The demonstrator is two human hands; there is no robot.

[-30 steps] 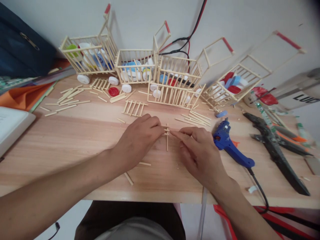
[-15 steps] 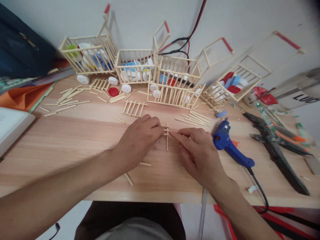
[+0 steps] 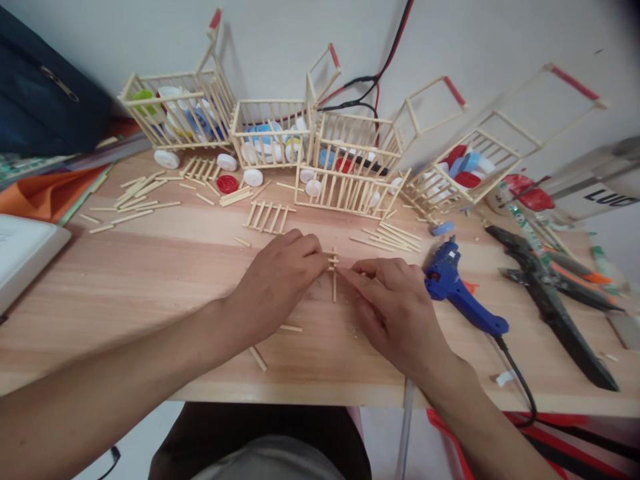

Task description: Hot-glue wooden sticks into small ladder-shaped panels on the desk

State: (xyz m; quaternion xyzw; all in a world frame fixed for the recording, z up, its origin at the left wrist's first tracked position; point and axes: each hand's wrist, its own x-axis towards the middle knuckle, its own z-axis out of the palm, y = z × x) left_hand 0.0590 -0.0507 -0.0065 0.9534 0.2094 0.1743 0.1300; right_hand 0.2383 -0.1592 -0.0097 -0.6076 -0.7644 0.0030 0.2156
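A thin wooden stick [image 3: 335, 287] lies on the table between my hands, with short crosspieces set across its upper part. My left hand [image 3: 287, 273] is closed over the left ends of these crosspieces, and its fingers hide much of them. From the other side, my right hand [image 3: 393, 297] has its fingers drawn together, the tips at the joint of a crosspiece and the long stick. Beyond my left hand is a small ladder-like stick frame [image 3: 269, 218]. A blue glue gun [image 3: 457, 287] rests to the right of my right hand.
Several stick-built toy carts [image 3: 273, 133] holding bottle caps line the wall. Loose sticks [image 3: 137, 197] are scattered at the left, with another pile [image 3: 390, 237] near the middle. Black cutters [image 3: 555, 307] lie far right. At the left edge is a white box [image 3: 27, 257].
My right fingertips have shifted slightly down and left along the joint. My left hand and the long stick hold the same place.
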